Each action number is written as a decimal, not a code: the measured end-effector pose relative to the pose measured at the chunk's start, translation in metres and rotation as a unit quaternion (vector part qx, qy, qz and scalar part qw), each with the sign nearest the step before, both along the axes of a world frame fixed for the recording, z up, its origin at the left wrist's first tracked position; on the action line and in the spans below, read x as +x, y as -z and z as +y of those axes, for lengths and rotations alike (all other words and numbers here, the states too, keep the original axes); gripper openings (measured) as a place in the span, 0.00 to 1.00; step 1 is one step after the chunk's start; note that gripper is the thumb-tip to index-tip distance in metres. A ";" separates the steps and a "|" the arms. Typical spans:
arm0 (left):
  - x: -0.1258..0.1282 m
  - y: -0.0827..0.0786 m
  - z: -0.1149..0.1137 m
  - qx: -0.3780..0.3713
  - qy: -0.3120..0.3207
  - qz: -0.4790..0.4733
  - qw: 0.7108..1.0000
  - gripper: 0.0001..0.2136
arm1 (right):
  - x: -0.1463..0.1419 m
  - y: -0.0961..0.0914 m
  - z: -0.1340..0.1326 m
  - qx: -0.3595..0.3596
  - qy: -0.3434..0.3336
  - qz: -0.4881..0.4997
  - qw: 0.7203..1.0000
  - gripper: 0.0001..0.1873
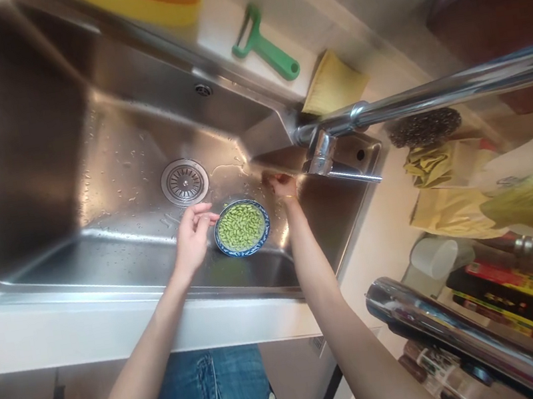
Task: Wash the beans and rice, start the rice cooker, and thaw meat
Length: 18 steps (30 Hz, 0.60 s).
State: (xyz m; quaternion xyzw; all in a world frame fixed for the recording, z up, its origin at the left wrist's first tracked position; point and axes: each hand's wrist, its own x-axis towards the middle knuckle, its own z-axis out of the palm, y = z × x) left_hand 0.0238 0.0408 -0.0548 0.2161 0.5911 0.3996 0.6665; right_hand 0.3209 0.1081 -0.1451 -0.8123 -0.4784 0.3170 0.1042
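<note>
A small bowl with a blue patterned rim, filled with green seeds or beans, is in the steel sink. My left hand is at the bowl's left side, fingers stretched and slightly apart, fingertips at or just off the rim. Whether they touch it I cannot tell. To the bowl's right, near the sink wall below the tap, my right hand has curled fingers. What lies in them, if anything, is hidden.
The drain strainer is left of the bowl. A metal tap reaches over the sink's right end. A green peeler and a yellow cloth lie along the back edge. Paper packets and a metal tube crowd the right.
</note>
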 end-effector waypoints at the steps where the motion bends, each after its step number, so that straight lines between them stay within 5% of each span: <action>1: 0.000 -0.002 0.000 0.001 -0.002 -0.003 1.000 0.08 | -0.004 -0.007 -0.008 -0.041 -0.030 0.028 0.998 0.09; 4: -0.001 -0.006 0.001 0.004 -0.008 -0.010 1.000 0.08 | -0.024 -0.027 -0.033 -0.140 -0.176 0.045 0.973 0.09; 9: -0.003 -0.010 0.000 0.001 -0.011 -0.016 1.000 0.08 | -0.059 -0.022 -0.048 -0.055 -0.326 -0.098 0.939 0.27; 12: -0.006 -0.010 -0.002 0.002 -0.012 -0.013 1.000 0.09 | -0.051 -0.004 -0.048 -0.074 -0.322 -0.041 0.943 0.30; 18: -0.009 -0.010 -0.003 0.001 -0.016 -0.017 1.000 0.09 | 0.010 0.005 -0.067 -0.046 -0.254 0.003 0.966 0.25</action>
